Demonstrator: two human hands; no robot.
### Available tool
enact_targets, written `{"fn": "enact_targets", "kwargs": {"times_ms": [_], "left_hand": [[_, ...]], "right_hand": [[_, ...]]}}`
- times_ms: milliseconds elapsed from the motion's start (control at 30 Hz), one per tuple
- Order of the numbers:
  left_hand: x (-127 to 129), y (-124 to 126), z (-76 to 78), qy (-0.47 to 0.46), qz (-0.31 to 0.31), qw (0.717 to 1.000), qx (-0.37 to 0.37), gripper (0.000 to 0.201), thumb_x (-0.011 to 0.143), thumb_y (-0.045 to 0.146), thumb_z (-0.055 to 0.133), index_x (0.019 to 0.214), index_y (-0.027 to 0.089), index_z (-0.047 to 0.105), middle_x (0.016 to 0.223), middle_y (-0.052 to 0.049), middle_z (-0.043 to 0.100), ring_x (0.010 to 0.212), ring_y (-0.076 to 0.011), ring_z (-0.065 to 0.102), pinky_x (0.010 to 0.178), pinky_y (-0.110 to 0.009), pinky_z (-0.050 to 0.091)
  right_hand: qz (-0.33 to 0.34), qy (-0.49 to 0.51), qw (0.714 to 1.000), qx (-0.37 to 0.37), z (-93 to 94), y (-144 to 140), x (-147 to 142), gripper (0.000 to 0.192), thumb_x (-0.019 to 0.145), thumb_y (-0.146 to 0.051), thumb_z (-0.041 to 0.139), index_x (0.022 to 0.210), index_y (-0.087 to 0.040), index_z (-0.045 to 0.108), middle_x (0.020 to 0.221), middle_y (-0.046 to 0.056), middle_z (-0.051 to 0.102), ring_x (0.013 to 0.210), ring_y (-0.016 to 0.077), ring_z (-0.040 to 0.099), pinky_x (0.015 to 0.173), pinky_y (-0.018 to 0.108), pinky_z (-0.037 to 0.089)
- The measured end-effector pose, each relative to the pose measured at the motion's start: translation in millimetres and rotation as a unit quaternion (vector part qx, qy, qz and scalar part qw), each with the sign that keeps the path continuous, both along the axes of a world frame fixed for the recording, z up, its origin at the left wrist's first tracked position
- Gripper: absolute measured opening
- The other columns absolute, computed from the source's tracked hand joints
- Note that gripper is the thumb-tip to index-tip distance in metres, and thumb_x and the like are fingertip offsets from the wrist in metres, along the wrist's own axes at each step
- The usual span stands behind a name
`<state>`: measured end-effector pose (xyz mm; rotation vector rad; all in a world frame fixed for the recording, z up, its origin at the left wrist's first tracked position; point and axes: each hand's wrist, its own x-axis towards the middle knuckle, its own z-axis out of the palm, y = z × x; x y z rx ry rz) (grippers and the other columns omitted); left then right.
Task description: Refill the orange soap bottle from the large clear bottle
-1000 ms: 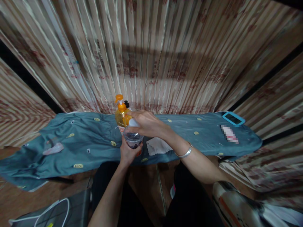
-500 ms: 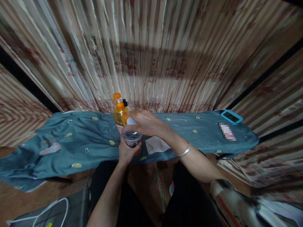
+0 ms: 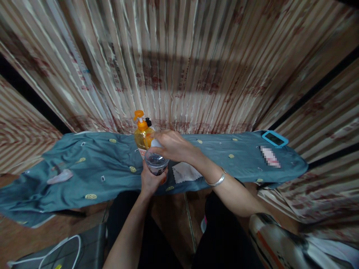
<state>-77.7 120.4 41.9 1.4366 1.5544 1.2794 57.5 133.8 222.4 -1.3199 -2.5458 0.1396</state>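
My left hand (image 3: pixel 150 181) grips a clear plastic bottle (image 3: pixel 156 164) from below, holding it upright at the near edge of a table covered with a teal cloth (image 3: pixel 106 168). My right hand (image 3: pixel 171 145) is closed over the bottle's white cap (image 3: pixel 155 143) from above. A silver bangle (image 3: pixel 215 181) sits on my right wrist. Just behind the bottle stands an orange pump bottle (image 3: pixel 141 134) of yellow liquid.
A white cloth square (image 3: pixel 185 172) lies right of the bottle. A pale pink scrap (image 3: pixel 59 176) lies far left on the cloth. A blue-cased phone (image 3: pixel 275 138) and a small packet (image 3: pixel 269 157) lie at the right end. A striped curtain (image 3: pixel 179 63) hangs behind.
The view has shifted slightly. Both hands remain on the clear bottle and its cap, with hardly any movement.
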Motion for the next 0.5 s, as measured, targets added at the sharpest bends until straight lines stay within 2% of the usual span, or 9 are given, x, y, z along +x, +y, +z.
{"fn": "enact_targets", "kwargs": {"times_ms": [100, 167, 300, 400, 500], "left_hand": [[-0.1, -0.5, -0.8, -0.011, -0.008, 1.000, 0.008, 0.085, 0.057, 0.036, 0.087, 0.132, 0.020, 0.049, 0.109, -0.009, 0.077, 0.102, -0.0297, 0.077, 0.092, -0.043, 0.061], [-0.7, -0.3, -2.1, -0.014, -0.010, 1.000, 0.009, 0.088, 0.057, 0.037, 0.087, 0.133, 0.020, 0.048, 0.111, -0.011, 0.077, 0.104, -0.0309, 0.076, 0.093, -0.044, 0.061], [-1.5, 0.6, -4.2, -0.016, -0.010, 1.000, 0.008, 0.087, 0.056, 0.038, 0.088, 0.132, 0.020, 0.049, 0.108, -0.010, 0.078, 0.102, -0.0317, 0.077, 0.092, -0.045, 0.061], [-0.5, 0.5, -3.0, -0.014, -0.008, 1.000, 0.006, 0.086, 0.056, 0.037, 0.088, 0.131, 0.019, 0.050, 0.107, -0.011, 0.078, 0.101, -0.0316, 0.077, 0.091, -0.045, 0.061], [1.1, -0.7, -0.2, -0.014, -0.007, 1.000, 0.002, 0.086, 0.057, 0.036, 0.087, 0.132, 0.018, 0.050, 0.110, -0.011, 0.078, 0.103, -0.0310, 0.077, 0.092, -0.045, 0.061]], "right_hand": [[0.010, -0.025, 1.000, 0.002, 0.0, 0.3, -0.4, 0.032, 0.102, -0.026, 0.057, 0.127, -0.008, 0.065, 0.120, 0.016, 0.075, 0.109, 0.0253, 0.070, 0.095, 0.036, 0.047], [0.020, -0.030, 0.999, 0.005, 1.1, 1.0, 1.0, 0.033, 0.100, -0.021, 0.059, 0.131, -0.011, 0.063, 0.123, 0.014, 0.075, 0.114, 0.0237, 0.068, 0.098, 0.035, 0.046], [0.023, -0.033, 0.999, 0.011, 6.4, 0.9, 2.1, 0.043, 0.099, -0.033, 0.064, 0.137, -0.013, 0.059, 0.128, 0.013, 0.073, 0.119, 0.0243, 0.067, 0.096, 0.033, 0.047], [0.001, -0.045, 0.999, 0.011, 10.2, -1.4, 0.2, 0.041, 0.101, -0.041, 0.061, 0.126, -0.008, 0.066, 0.117, 0.018, 0.076, 0.108, 0.0297, 0.072, 0.085, 0.035, 0.050], [-0.002, -0.058, 0.998, 0.010, 11.0, -3.3, -0.2, 0.030, 0.102, -0.033, 0.059, 0.111, -0.007, 0.071, 0.105, 0.019, 0.079, 0.097, 0.0313, 0.074, 0.078, 0.036, 0.049]]}}
